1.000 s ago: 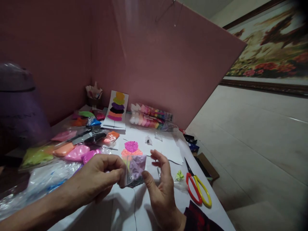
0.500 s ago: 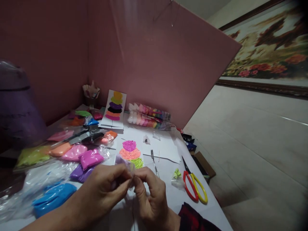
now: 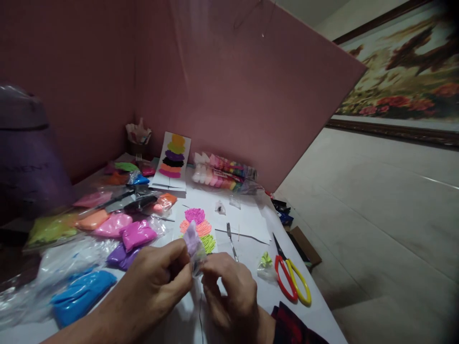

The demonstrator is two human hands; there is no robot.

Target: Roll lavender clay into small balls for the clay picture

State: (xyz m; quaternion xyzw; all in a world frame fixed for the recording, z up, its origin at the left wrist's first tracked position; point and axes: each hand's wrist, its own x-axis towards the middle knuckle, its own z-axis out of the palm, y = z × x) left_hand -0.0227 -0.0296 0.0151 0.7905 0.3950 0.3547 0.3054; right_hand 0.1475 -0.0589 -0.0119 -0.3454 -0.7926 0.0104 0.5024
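Note:
My left hand and my right hand meet low in the middle, both pinched on a small clear bag of pale purple clay. The bag stands up between the fingertips, its purple lump poking above them. Just behind it on the white paper lies a clay picture in layers of magenta, orange and lime green. A small metal tool lies on the paper to the right of my right hand.
Bags of coloured clay are heaped on the left, a blue one nearest. Red and yellow scissors lie at the right near the table edge. A sample card and a pack of clay sticks stand by the pink partition.
The hands came together: a second ago they held the bag spread open between them, now both pinch it closely and the purple lump sticks up above the fingers.

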